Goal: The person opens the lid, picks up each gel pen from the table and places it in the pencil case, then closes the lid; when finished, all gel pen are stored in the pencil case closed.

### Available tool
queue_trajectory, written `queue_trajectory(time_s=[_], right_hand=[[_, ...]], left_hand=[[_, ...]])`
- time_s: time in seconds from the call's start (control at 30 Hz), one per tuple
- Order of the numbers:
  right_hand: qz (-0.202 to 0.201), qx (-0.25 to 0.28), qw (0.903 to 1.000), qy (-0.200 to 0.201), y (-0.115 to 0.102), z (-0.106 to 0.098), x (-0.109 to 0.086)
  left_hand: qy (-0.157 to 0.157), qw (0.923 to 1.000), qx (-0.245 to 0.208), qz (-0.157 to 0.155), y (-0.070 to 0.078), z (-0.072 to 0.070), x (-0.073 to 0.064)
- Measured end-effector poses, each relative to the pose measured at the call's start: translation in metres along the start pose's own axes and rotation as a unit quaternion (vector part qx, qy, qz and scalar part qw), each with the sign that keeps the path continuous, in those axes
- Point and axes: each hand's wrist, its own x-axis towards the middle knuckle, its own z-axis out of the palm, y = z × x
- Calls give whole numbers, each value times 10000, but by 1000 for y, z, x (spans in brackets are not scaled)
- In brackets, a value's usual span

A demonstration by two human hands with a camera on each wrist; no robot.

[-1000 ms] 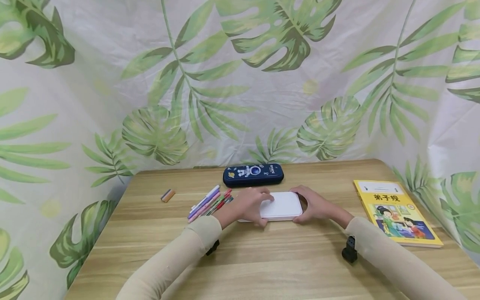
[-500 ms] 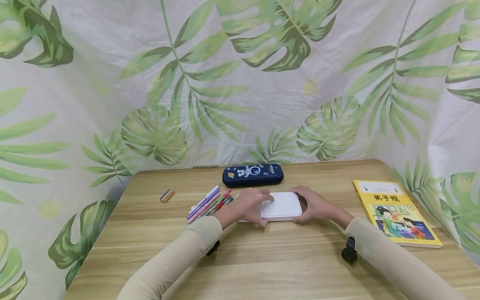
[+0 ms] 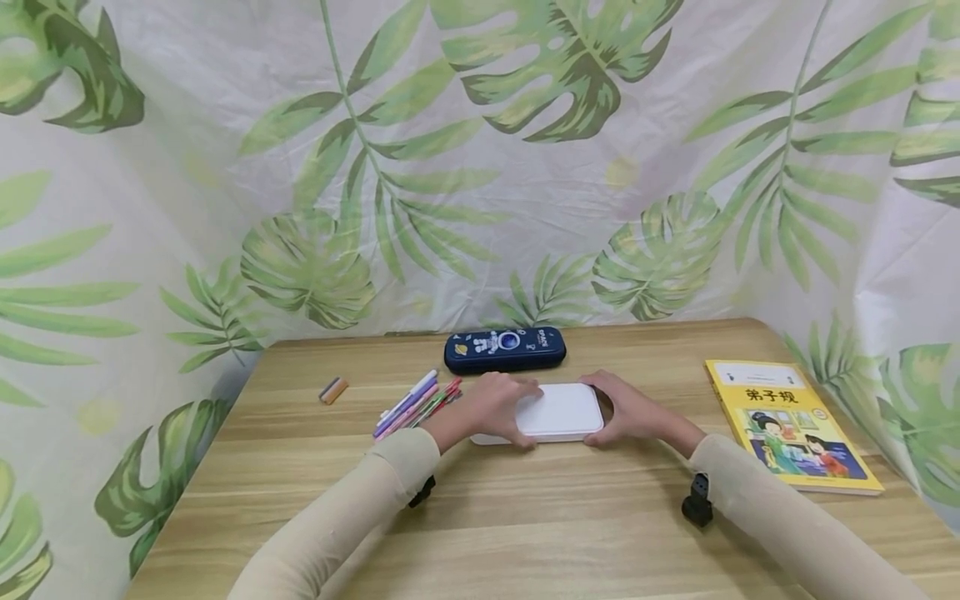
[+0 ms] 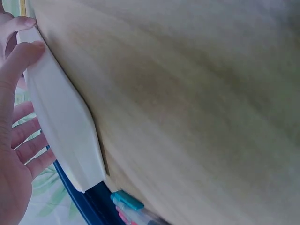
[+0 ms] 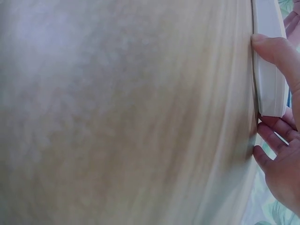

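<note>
A flat white rounded-corner case [image 3: 561,410] lies on the wooden table before the person. My left hand [image 3: 492,408] spans the case's left part, thumb at the near long side and fingers reaching over the top toward the far side. In the left wrist view the left thumb [image 4: 23,58] presses the case's side [image 4: 65,117], while the other fingers stretch out behind it. My right hand [image 3: 628,410] holds the right end between thumb and fingers. From the right wrist, the right thumb [image 5: 269,49] lies against the near side of the case, with fingers around its end.
A dark blue pencil case [image 3: 506,350] with space pictures sits behind the white case. Several coloured pens [image 3: 412,404] lie to the left, and a small brown-and-grey block [image 3: 333,391] farther left. A yellow picture book [image 3: 795,427] lies at the right. A leaf-print cloth [image 3: 480,167] hangs behind the table.
The left hand's fingers have drawn back slightly to the left on the white case, uncovering a little more of its top. The right hand keeps its hold and the case stays nearly in place.
</note>
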Motion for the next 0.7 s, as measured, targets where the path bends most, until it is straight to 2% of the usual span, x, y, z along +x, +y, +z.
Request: queue_trajectory(time_s=[0.3, 0.53, 0.63, 0.7], right_hand=[[73, 51, 10000, 6, -1, 2, 1], [-33, 15, 10000, 49, 0, 2, 1], [-103, 129, 9998, 88, 0, 0, 1], [-142, 193, 9996, 160, 0, -2, 1]], left_hand=[[293, 9995, 11, 107, 1, 5, 1], [125, 9999, 1, 26, 2, -1, 3], [375, 9965, -693, -287, 2, -9, 5], [555, 9912, -1147, -344, 3, -15, 7]])
